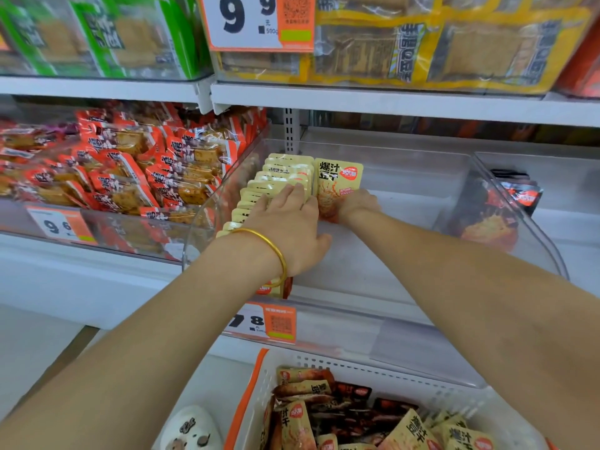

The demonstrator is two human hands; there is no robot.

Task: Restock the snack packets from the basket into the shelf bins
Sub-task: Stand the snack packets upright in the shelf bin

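- Row of yellow snack packets (276,186) on edge, packed front to back along the left wall of the clear bin (422,177) on the middle shelf.
- One upright packet (337,183) of the same kind at the far right end of that row, printed face towards the camera, touching the row.
- Right hand (357,204) low in the bin, clasping the lower part of the upright packet; fingers hidden behind it.
- Left hand (289,228) spread flat, fingers straight, pressing on the tops of the row, thumb down on the bin floor side; grasping nothing.
- Gold bangle (269,251) round the left wrist, above the bin's front edge.
- Rest of the bin's floor bare to the right of the row.
- Orange-and-white price tag (263,321) on the shelf's front edge, just below the left wrist.
- White basket (324,365) with an orange rim below the shelf's front edge, holding loose packets (357,417), yellow and dark red, in a jumble.
- Orange packets (130,167) heaped in the neighbouring bin to the left.
- A few dark packets (516,190) in the neighbouring bin to the right.
- Green packs (97,34) and yellow packs (438,50) on the shelf above, a large price card (259,21) between them.
- White rounded object (191,430) at the bottom edge, left of the basket; cannot tell what.
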